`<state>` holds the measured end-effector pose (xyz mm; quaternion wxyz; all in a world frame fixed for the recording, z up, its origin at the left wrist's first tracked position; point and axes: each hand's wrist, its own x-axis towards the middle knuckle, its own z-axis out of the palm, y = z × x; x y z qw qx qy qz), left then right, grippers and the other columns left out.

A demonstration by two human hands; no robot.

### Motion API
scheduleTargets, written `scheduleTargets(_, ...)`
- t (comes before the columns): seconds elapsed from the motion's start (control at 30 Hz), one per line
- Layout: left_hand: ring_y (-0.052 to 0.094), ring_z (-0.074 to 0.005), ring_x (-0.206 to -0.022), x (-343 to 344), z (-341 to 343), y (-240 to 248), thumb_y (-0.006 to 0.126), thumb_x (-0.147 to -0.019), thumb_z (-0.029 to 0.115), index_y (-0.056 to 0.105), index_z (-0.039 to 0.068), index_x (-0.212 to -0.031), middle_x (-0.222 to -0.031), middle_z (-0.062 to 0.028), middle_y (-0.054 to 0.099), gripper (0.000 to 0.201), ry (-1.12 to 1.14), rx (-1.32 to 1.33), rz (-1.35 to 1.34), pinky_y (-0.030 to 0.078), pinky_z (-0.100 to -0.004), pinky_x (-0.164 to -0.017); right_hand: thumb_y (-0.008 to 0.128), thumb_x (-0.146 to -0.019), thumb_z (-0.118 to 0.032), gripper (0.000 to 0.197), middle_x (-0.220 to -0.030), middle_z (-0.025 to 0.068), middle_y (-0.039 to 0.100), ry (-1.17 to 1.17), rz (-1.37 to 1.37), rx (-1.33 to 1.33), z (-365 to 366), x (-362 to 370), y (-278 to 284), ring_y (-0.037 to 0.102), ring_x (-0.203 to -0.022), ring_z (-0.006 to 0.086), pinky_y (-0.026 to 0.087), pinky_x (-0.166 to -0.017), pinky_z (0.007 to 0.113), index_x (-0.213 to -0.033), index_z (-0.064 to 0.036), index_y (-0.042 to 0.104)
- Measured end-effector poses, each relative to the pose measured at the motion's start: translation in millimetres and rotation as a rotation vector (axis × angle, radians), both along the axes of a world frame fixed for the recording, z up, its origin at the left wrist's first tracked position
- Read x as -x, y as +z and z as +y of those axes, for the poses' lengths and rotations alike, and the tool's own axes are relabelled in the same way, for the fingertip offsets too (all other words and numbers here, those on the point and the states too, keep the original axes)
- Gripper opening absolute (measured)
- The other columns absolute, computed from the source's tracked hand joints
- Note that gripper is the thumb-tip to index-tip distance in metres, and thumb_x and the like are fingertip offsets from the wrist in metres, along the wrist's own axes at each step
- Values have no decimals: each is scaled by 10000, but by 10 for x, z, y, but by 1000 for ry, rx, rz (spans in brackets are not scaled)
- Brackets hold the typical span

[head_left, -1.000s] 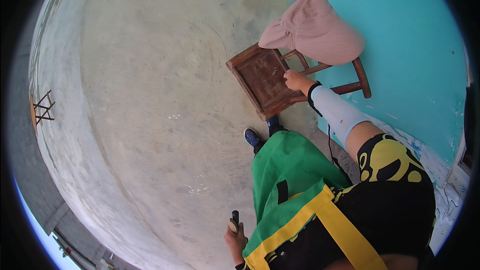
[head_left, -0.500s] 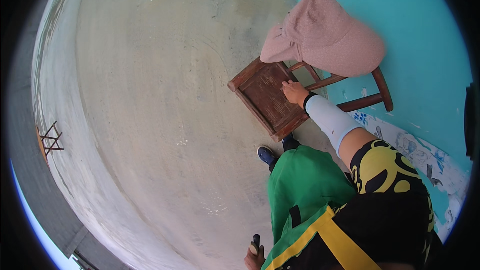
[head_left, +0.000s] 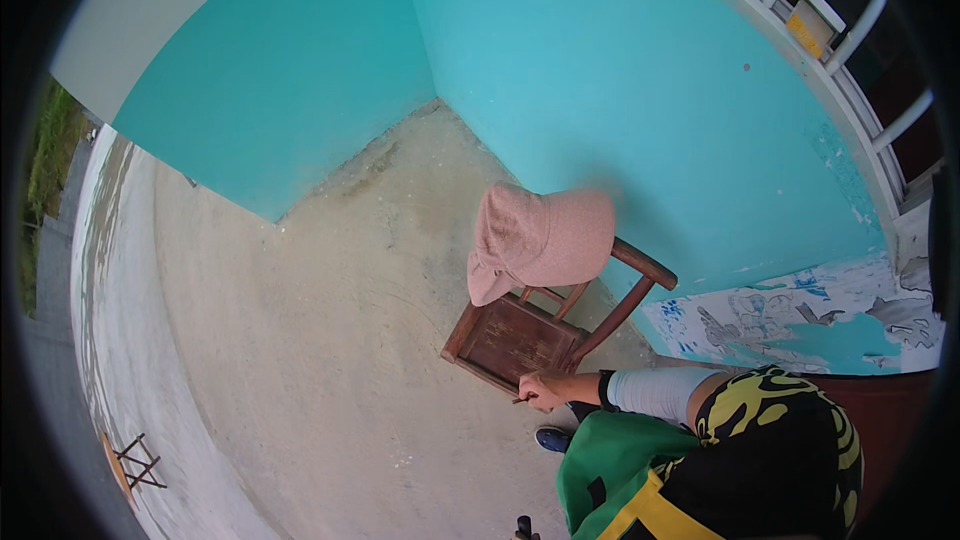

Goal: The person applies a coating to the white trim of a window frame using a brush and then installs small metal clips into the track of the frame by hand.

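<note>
My right hand reaches left over the near edge of a dark brown wooden chair. Its fingers are closed, and a small dark end sticks out beyond them, too small to name. A pink cloth sun hat hangs on the chair's backrest, its neck flap toward the seat. At the bottom edge of the view the top of a black-handled object shows. My left hand, around it, is almost wholly cut off by the edge.
Turquoise walls meet in a corner beyond the chair. A barred window with a small box on its sill is at upper right. Concrete floor spreads left, with a small folding-legged table far off. My green apron hangs below.
My view has tilted up, showing more wall and the window. My right hand has drawn back from the middle of the seat to its near edge. My left hand has slipped almost out of view.
</note>
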<state>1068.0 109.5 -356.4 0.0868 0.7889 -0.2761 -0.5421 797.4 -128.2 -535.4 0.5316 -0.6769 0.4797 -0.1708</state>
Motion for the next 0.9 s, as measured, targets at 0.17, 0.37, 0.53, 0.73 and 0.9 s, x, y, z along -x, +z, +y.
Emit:
scheduleTargets(0.17,643,-168,-880,503,-1253,1202,660,-927,49,548,-81,-1262,-1352,-170,593,376,-105,132,183,559,-348,-774,658,-774,-85,146,-905,120,664,210,-221,32,620,-108,1447,660,-875,286,516,-748,386,-903,-37,705)
scheduleTargets(0.37,690,-196,-556,681,-1643,1434,761,-869,263,637,27,-988,-705,-119,681,292,-594,523,183,530,-337,-497,663,-875,-78,146,-912,71,714,67,-386,-65,502,98,2889,683,-853,181,532,-762,312,-1006,-17,688)
scheduleTargets(0.53,683,-350,-647,381,-1847,1469,728,-877,283,615,25,-888,-727,-180,672,282,-671,732,58,520,-453,-594,671,-914,-74,352,-1026,40,720,79,-475,-301,318,-119,3034,647,-960,97,527,-851,264,-1262,-44,627)
scheduleTargets(0.73,642,-448,-718,-502,-2126,1545,706,-861,257,596,22,-845,-736,-217,653,260,-495,800,149,497,-491,-610,730,-907,-132,520,-1181,80,662,37,-725,-321,0,-1045,3125,617,-1070,126,517,-915,297,-1358,-13,501)
scheduleTargets(0.9,658,-388,-727,-1667,-2458,1463,696,-865,227,599,10,-917,-789,-216,669,243,-514,829,-28,518,-458,-627,780,-874,-277,633,-1047,70,671,43,-405,-168,-375,-2367,3673,647,-990,156,531,-874,312,-1372,-66,450)
